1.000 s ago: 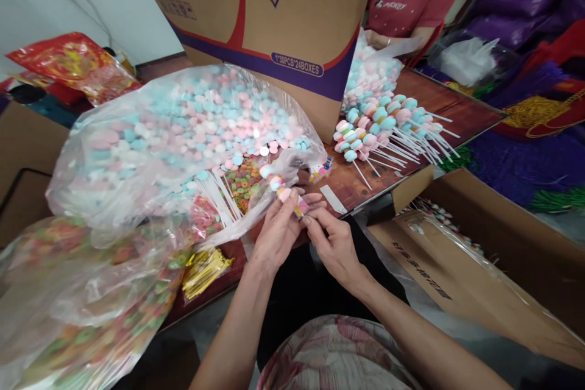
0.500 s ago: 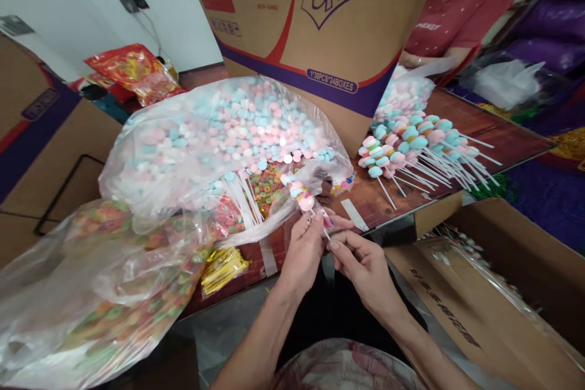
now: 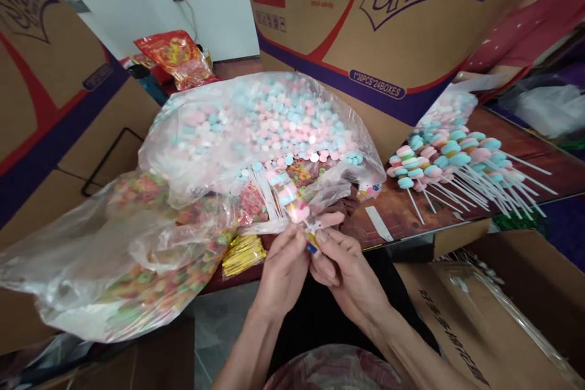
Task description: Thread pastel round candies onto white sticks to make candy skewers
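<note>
A marshmallow candy stick (image 3: 297, 208) in a clear printed wrapper tilts up and to the left between my hands, just over the table's front edge. My left hand (image 3: 284, 261) is closed, pinching the wrapper's lower end beneath the pink and blue candies. Close beside it, my right hand (image 3: 340, 256) grips the colourful printed bottom of the wrapper between thumb and fingers. The stick itself is hidden by the wrapper and fingers. Behind them a large clear bag (image 3: 269, 128) of pink, blue and white candies lies open, with white sticks (image 3: 269, 195) at its mouth.
Finished candy sticks (image 3: 452, 161) are piled at the right. A bag of ring gummies (image 3: 150, 274) lies left, near gold twist ties (image 3: 244, 254). A tall carton (image 3: 365, 30) stands behind, another carton (image 3: 55, 103) at left. An open box (image 3: 457, 311) is at lower right.
The view has swung left, so things sit further right. My right hand has moved from the bare stick end up onto the printed wrapper, which now covers the stick.
</note>
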Available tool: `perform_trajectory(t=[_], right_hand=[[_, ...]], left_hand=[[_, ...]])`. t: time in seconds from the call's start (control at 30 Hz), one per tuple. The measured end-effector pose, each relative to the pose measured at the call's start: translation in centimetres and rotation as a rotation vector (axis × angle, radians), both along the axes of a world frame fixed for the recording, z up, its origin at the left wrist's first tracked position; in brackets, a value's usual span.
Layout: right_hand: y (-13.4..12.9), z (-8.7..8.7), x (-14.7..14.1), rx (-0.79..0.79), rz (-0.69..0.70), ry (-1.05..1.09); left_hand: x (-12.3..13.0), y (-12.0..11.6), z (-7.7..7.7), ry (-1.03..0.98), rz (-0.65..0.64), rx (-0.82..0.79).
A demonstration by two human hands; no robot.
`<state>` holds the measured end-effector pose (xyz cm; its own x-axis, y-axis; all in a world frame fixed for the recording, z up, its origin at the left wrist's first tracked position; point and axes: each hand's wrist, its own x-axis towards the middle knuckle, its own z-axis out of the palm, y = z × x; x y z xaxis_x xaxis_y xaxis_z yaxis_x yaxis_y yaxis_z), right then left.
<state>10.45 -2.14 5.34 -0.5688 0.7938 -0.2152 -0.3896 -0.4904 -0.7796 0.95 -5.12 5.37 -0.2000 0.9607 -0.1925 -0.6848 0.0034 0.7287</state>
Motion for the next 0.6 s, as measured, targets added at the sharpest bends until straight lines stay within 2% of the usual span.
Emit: perform_trajectory(t=[0.07, 0.1, 0.17, 0.23, 0.3, 0.37, 0.43, 0.5, 0.57, 0.6], right_hand=[[-0.2, 0.1, -1.2, 0.008, 0.093, -0.012], [-0.1, 0.1, -1.6, 0.071, 0.163, -0.056], [0.7, 0.1, -2.1, 0.356, 0.331, -0.223], [2.3, 0.4, -2.5, 0.795, 0.403, -0.527], [4.3, 0.6, -3.2, 1.167, 0.240, -0.922], [6.4, 0.7, -4.5, 1.357, 0.101, -1.184], [8.2, 0.3, -6.1, 1.476, 0.142, -1.267], [9.5, -0.3, -7.4, 1.504, 0.212, -1.292], [10.4, -0.8, -7.9, 1.478, 0.176, -1.249], [10.6, -1.0, -7.7, 1.447, 0.106, -1.186]], left_hand=[[-1.4, -0.8, 0.1, -0.057, 0.132, 0.002], [-2.1, -1.1, 0.1, -0.076, 0.188, 0.004], [-3.4, -1.6, 0.0, -0.113, 0.253, 0.019], [-4.6, -1.8, -0.2, -0.134, 0.327, 0.036], [-5.6, -1.7, -0.5, -0.136, 0.416, 0.023], [-6.2, -1.5, -0.8, -0.125, 0.456, -0.012], [-6.3, -1.3, -1.2, -0.110, 0.434, -0.055], [-6.2, -1.1, -1.5, -0.096, 0.420, -0.085], [-6.0, -0.9, -1.6, -0.085, 0.432, -0.080], [-5.9, -0.9, -1.6, -0.076, 0.436, -0.069]])
